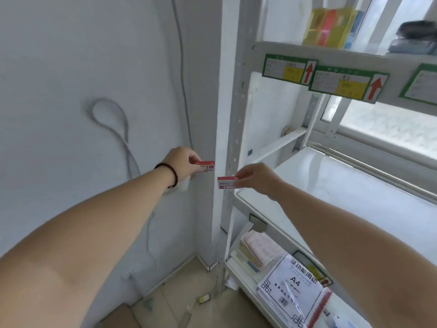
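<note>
Fingers pinching: right hand holds a red card at the left edge of the shelf post; left hand holds a second card farther left | print blurred, perhaps labels | tip: grip by edges, level each before pressing to post

**Inspector:** Cards?
**Assistant:** Left card: red band on top, white below, small dark print. Right card: the same red and white.
**Inspector:** Wrist?
**Assistant:** Bead bracelet, dark brown to black.
**Inspector:** Rack?
**Assistant:** Rack: pale grey-white. Far shelf labels: green border, white and yellow panels, red arrow. Top packets: yellow with pink-orange. Near right, paper pack: white, black lettering, red edge.
**Inspector:** Left side?
**Assistant:** Wall white, cable grey.
</note>
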